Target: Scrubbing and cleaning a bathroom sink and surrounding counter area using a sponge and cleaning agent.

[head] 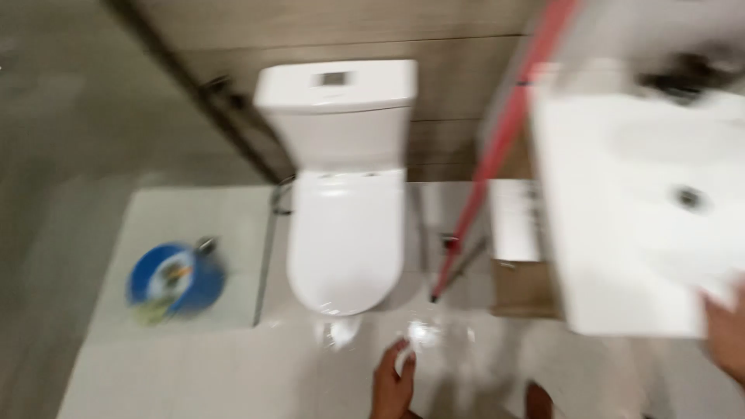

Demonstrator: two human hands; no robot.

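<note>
Single head-worn view, looking steeply down from standing height, blurred, left hand (393, 382) at the bottom edge, right hand (728, 334) at the right edge, toilet (345, 225) beyond the left hand, sink (636, 217) above the right hand

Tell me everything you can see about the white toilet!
The toilet is white and shiny, like glazed ceramic. It has a boxy tank at the back with a small grey flush plate on top, and a long rounded lid that is shut. It stands on the pale tiled floor against a wood-look wall, between a blue round thing and a leaning red pole. Nothing touches it; the left hand is in front of it. The picture is blurry.
</note>
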